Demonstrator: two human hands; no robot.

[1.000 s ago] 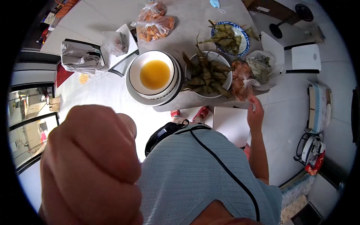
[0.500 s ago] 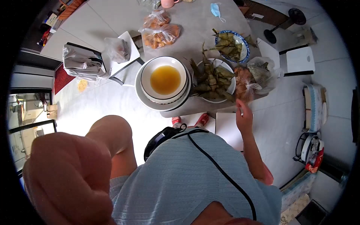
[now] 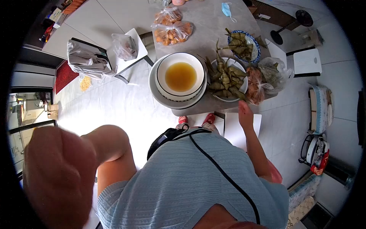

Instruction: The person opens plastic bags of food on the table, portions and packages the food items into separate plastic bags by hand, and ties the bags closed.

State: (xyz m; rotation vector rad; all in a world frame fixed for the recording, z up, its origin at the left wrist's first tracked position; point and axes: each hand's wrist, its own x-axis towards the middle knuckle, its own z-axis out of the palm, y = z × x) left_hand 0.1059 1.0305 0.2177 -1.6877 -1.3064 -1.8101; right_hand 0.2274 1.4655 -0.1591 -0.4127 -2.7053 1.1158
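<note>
My left hand (image 3: 59, 175) is raised close to the camera at the lower left, large and partly blurred. Its fingers look curled into a fist, and whatever is inside is hidden. Over the table's near edge, my right hand (image 3: 246, 111) is loosely open and holds nothing visible. It is nearest a white bowl (image 3: 247, 84) heaped with leaf-wrapped rice dumplings (image 3: 225, 80) and a tied plastic bag of reddish-brown food (image 3: 254, 86). Left of these, a white bowl of amber liquid (image 3: 181, 77) rests within a wider white basin (image 3: 154, 86).
Bags of orange-brown food (image 3: 173, 33), a blue-patterned bowl (image 3: 258, 53) of dumplings and a blue face mask (image 3: 227, 10) lie farther back on the grey table (image 3: 207, 28). Stools (image 3: 131, 45) and a white chair (image 3: 307, 61) flank it. A white seat (image 3: 236, 131) stands below my right hand.
My view has shifted, so the table appears farther right. My left hand has moved slightly left and down. My right hand's fingers look closer together; the things on the table stay put.
</note>
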